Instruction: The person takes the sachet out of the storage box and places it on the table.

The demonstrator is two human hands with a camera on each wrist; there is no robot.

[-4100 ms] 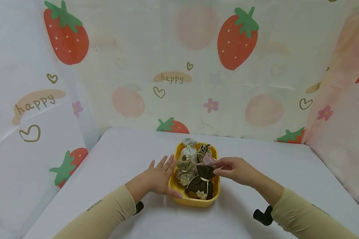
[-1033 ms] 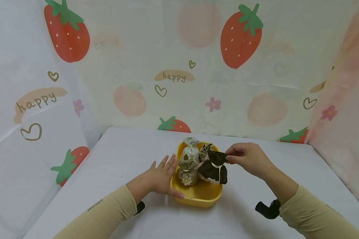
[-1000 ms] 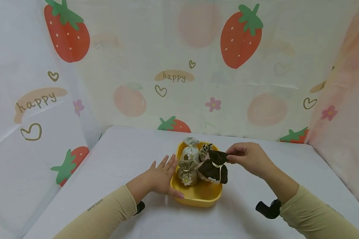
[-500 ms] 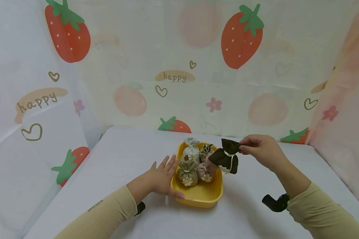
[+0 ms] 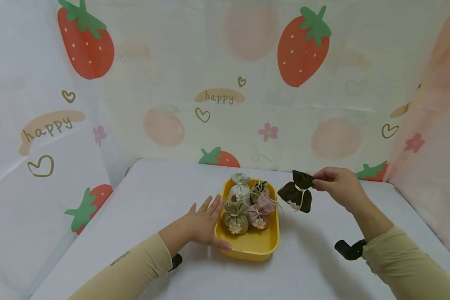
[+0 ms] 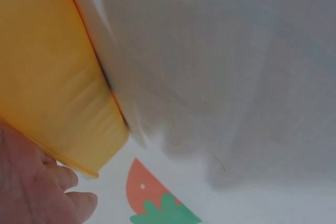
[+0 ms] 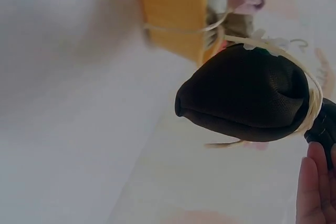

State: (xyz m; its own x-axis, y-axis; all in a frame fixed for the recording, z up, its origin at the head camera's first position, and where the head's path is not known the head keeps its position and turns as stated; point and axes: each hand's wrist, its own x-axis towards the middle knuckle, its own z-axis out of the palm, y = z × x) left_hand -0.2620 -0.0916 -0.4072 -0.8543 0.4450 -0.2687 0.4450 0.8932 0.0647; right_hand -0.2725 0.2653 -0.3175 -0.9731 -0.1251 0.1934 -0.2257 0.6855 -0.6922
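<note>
My right hand [image 5: 339,185] pinches the gathered top of a dark brown drawstring pouch [image 5: 297,193], which hangs in the air right of the yellow tray. In the right wrist view the pouch [image 7: 247,95] fills the middle, its cream cord tied round the neck. My left hand [image 5: 200,223] rests with spread fingers against the left side of the yellow tray [image 5: 247,252]. Inside the tray sit a white pouch [image 5: 238,189], a patterned pouch [image 5: 260,189], an olive-beige pouch [image 5: 234,221] and a pink pouch [image 5: 258,214].
A white cloth [image 5: 165,179] covers the table. Behind it and at both sides hang curtains [image 5: 225,62] printed with strawberries. The tray's wall [image 6: 52,77] shows close up in the left wrist view.
The right hand has lifted the dark brown pouch out of the tray's front right and carried it up and to the right. The pink pouch is uncovered. The left hand stays put.
</note>
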